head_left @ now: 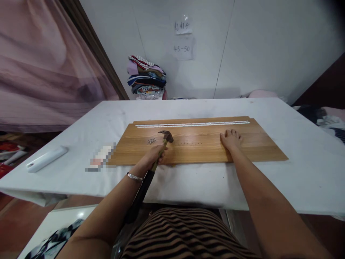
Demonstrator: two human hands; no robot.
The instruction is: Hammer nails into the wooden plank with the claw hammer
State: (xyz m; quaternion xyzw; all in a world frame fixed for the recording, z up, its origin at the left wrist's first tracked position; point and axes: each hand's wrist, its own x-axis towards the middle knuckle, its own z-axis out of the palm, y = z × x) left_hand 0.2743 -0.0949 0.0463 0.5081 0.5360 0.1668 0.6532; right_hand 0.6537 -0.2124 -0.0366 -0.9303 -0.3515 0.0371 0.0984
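Observation:
A long wooden board (205, 149) lies on the white table (296, 172). My left hand (152, 157) is wrapped round the wooden handle of a hammer (165, 137), whose dark metal head sits over the board's left-middle. Just left of the head lies a small pile of loose nails (152, 140). A row of small dark nail marks (188, 143) runs to the right of the hammer head. My right hand (230, 139) lies flat on the board with its fingers spread. A white strip (192, 124) runs along the board's far edge.
A white oblong object (46, 158) lies at the table's left end, with a blurred patch (102, 157) beside the board. Folded clothes (147, 77) are stacked against the wall behind. Pink fabric (40, 64) hangs at the left.

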